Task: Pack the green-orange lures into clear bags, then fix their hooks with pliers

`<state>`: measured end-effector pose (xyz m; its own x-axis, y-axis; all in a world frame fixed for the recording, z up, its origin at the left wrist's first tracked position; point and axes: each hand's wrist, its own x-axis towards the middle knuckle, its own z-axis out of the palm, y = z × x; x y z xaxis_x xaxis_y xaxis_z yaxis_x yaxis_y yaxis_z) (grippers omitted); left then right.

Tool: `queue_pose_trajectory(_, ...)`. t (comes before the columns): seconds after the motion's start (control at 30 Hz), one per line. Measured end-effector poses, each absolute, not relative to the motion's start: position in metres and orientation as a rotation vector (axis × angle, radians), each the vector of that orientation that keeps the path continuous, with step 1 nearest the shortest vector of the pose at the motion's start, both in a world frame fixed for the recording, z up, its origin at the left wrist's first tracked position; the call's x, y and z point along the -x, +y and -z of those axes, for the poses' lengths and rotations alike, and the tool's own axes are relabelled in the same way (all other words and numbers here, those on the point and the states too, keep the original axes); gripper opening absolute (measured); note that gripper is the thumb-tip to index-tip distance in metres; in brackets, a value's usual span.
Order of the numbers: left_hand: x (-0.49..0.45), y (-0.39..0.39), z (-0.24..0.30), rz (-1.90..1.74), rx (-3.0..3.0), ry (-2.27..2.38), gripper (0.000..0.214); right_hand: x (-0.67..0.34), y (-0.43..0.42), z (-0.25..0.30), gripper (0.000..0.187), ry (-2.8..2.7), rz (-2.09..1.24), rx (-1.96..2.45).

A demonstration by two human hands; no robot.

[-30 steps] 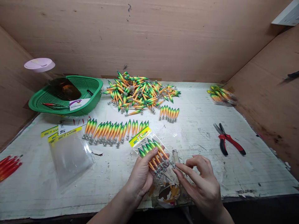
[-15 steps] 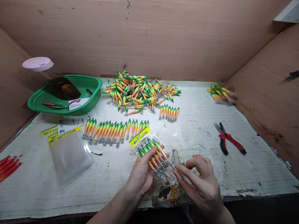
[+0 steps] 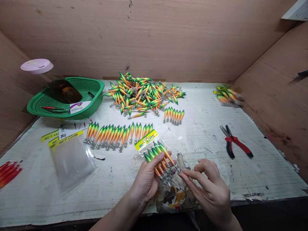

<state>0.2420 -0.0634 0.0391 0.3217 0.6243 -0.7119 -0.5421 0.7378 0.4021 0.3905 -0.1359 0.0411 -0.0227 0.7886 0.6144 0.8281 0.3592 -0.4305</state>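
A clear plastic bag (image 3: pixel 160 138) with a yellow BCT LURE header holds several green-and-orange squid lures (image 3: pixel 160 165), their hooks toward me. My left hand (image 3: pixel 146 179) grips it from the left, thumb across the front. At the bag's lower right edge, my right hand (image 3: pixel 208 189) pinches with thumb and forefinger beside the lure hooks. Whether the pinch is on film or on a hook is too small to tell. Just beyond the bag lies a row of matching lures (image 3: pixel 113 136). A shorter row of lures (image 3: pixel 173 115) sits farther back.
A loose heap of lures (image 3: pixel 144 94) lies at the back. Left are a green basket (image 3: pixel 92 104), a pink-lidded bottle (image 3: pixel 37 65), flat bags (image 3: pixel 71 163) and red lures (image 3: pixel 9 173). Red-handled pliers (image 3: pixel 237 142) and packed lures (image 3: pixel 228 95) lie right.
The bag has tilted and shifted slightly to the right in my left hand. My right hand stays at the hook end, its fingers moved only a little.
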Motion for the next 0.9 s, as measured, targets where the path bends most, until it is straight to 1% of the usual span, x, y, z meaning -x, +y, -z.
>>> queue_pose_trajectory(0.07,-0.242,-0.064,-0.039,-0.758,-0.118,0.970,0.012,-0.391,-0.136,-0.041,0.013,-1.771,0.043,1.445)
queue_pose_trajectory(0.2,-0.243,-0.060,-0.036,-0.681,-0.218,0.969,0.014,-0.398,-0.137,-0.036,0.008,-1.779,-0.011,1.463)
queue_pose_trajectory(0.33,-0.251,-0.043,-0.028,-0.556,-0.330,0.938,0.010,-0.405,-0.136,-0.023,0.015,-1.835,-0.050,1.407)
queue_pose_trajectory(0.43,-0.257,-0.032,-0.024,-0.471,-0.375,0.901,0.018,-0.405,-0.136,-0.012,0.016,-1.798,-0.030,1.422)
queue_pose_trajectory(0.5,-0.257,-0.032,-0.021,-0.425,-0.418,0.884,0.035,-0.402,-0.137,-0.005,0.018,-1.764,-0.018,1.452)
queue_pose_trajectory(0.53,-0.255,-0.035,-0.019,-0.421,-0.460,0.887,0.050,-0.400,-0.138,-0.002,0.019,-1.747,-0.012,1.466)
queue_pose_trajectory(0.6,-0.249,-0.047,-0.014,-0.459,-0.602,0.916,0.093,-0.397,-0.139,0.005,0.019,-1.719,-0.005,1.495)
queue_pose_trajectory(0.63,-0.245,-0.054,-0.010,-0.483,-0.714,0.946,0.110,-0.396,-0.140,0.007,0.019,-1.713,-0.008,1.509)
queue_pose_trajectory(0.67,-0.240,-0.061,-0.006,-0.503,-0.864,0.989,0.118,-0.395,-0.140,0.010,0.019,-1.712,-0.015,1.522)
queue_pose_trajectory(0.7,-0.236,-0.067,-0.002,-0.513,-1.051,1.044,0.115,-0.394,-0.141,0.012,0.020,-1.716,-0.027,1.536)
queue_pose_trajectory(0.8,-0.226,-0.076,0.007,-0.510,-1.731,1.202,0.079,-0.395,-0.140,0.016,0.015,-1.749,-0.075,1.579)
queue_pose_trajectory(0.83,-0.225,-0.075,0.008,-0.513,-1.934,1.205,0.070,-0.395,-0.139,0.017,0.012,-1.763,-0.088,1.591)
queue_pose_trajectory(0.9,-0.225,-0.066,0.009,-0.495,-2.222,1.079,0.065,-0.396,-0.137,0.018,0.008,-1.792,-0.097,1.603)
